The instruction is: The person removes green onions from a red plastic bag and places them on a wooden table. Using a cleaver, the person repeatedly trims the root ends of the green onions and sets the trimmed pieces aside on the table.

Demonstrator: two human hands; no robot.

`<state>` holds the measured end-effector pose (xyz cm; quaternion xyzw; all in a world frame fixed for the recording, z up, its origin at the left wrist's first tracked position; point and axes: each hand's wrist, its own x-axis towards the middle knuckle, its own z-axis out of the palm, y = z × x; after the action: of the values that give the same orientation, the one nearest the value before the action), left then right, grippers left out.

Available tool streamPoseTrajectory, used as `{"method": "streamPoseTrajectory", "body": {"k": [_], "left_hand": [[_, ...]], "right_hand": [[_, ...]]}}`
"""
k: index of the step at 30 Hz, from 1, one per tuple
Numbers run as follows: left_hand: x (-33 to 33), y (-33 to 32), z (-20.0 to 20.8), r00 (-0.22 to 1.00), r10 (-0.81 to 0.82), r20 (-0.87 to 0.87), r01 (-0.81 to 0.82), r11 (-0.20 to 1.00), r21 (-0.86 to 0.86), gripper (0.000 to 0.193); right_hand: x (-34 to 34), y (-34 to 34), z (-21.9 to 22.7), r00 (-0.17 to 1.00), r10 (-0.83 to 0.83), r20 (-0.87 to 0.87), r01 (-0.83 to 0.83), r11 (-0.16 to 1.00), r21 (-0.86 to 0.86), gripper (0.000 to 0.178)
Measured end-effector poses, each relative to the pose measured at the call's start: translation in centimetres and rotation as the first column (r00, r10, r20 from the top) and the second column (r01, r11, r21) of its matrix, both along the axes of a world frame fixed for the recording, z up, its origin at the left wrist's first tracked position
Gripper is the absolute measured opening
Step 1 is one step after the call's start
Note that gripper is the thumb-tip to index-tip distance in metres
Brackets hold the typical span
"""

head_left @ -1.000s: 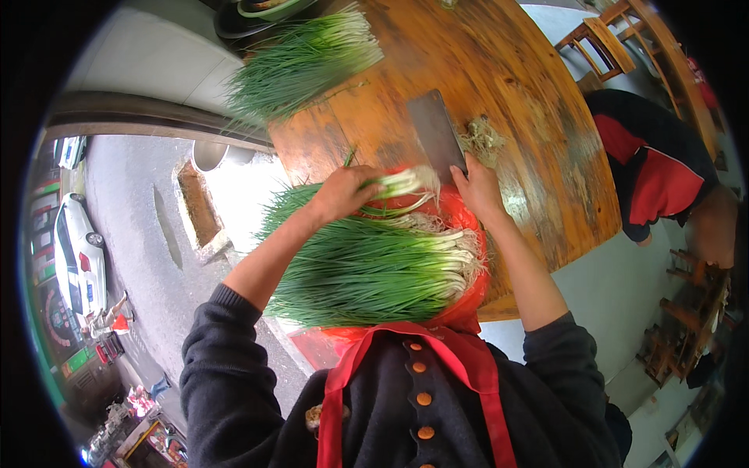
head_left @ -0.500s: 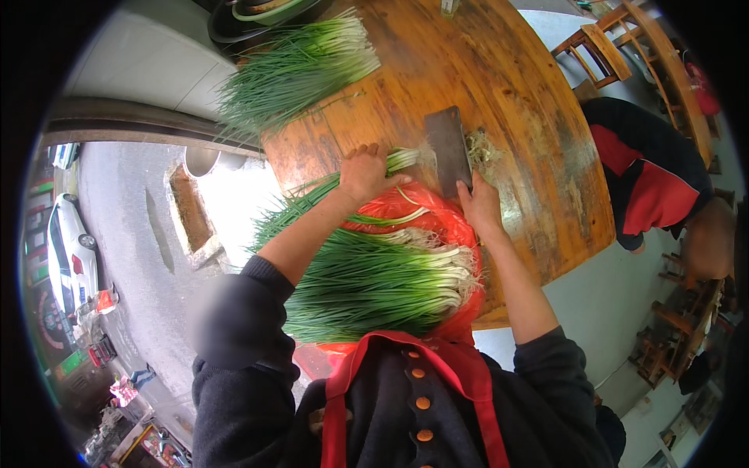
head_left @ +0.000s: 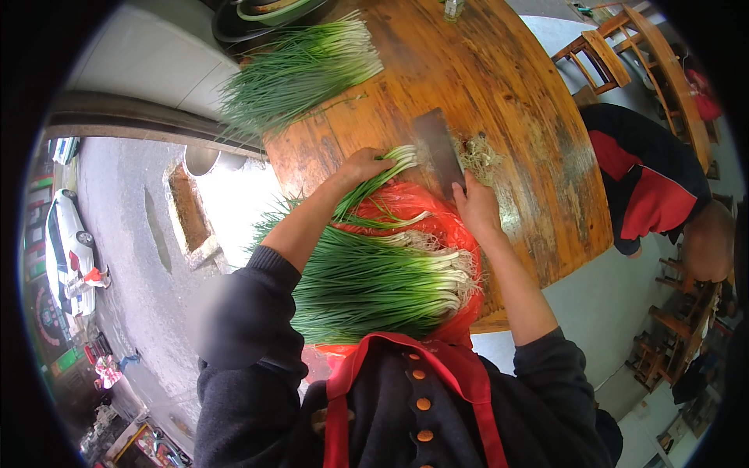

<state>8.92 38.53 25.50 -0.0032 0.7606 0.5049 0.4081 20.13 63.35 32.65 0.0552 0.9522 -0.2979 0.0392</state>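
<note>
My left hand (head_left: pixel 367 165) is closed round a small bunch of green onions (head_left: pixel 399 161), whose pale ends point right toward the blade. In my right hand (head_left: pixel 477 204) is the handle of a cleaver (head_left: pixel 438 150), its broad dark blade reaching away from me just right of those ends. Close to my body lies a large heap of green onions (head_left: pixel 374 285) with rooted white ends, resting on a red plastic bag (head_left: pixel 460 226). Trimmed roots (head_left: pixel 481 158) sit in a small pile to the right of the cleaver.
Another stack of green onions (head_left: pixel 312 70) lies at the far left of the wooden table (head_left: pixel 515 101), by dark basins (head_left: pixel 269 15). A small glass jar (head_left: pixel 452 9) stands at the far edge. A person in black and red (head_left: pixel 655 179) bends beside the table's right side, near wooden stools (head_left: pixel 597 58).
My left hand has turned and gripped the bunch more closely, its fingers now wrapped over the stalks. The cleaver has tilted and shifted slightly left, nearer the white ends.
</note>
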Motion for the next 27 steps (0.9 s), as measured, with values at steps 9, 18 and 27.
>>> {"method": "streamPoseTrajectory", "body": {"k": [9, 18, 27], "left_hand": [[0.0, 0.3, -2.7, 0.998, -0.030, -0.059, 0.016, 0.975, -0.221, 0.058], [1.0, -0.1, 1.8, 0.996, -0.089, -0.003, 0.088, 0.992, -0.091, 0.052], [1.9, 1.1, 0.8, 0.868, -0.375, -0.326, 0.240, 0.890, -0.387, 0.050]], "right_hand": [[-1.8, -1.4, -1.0, 0.988, -0.135, -0.081, 0.110, 0.960, -0.259, 0.025], [-2.4, -2.3, -3.5, 0.987, -0.140, -0.073, 0.127, 0.980, -0.155, 0.032], [-2.7, -1.7, -1.9, 0.992, -0.121, 0.018, 0.122, 0.981, -0.153, 0.024]]}}
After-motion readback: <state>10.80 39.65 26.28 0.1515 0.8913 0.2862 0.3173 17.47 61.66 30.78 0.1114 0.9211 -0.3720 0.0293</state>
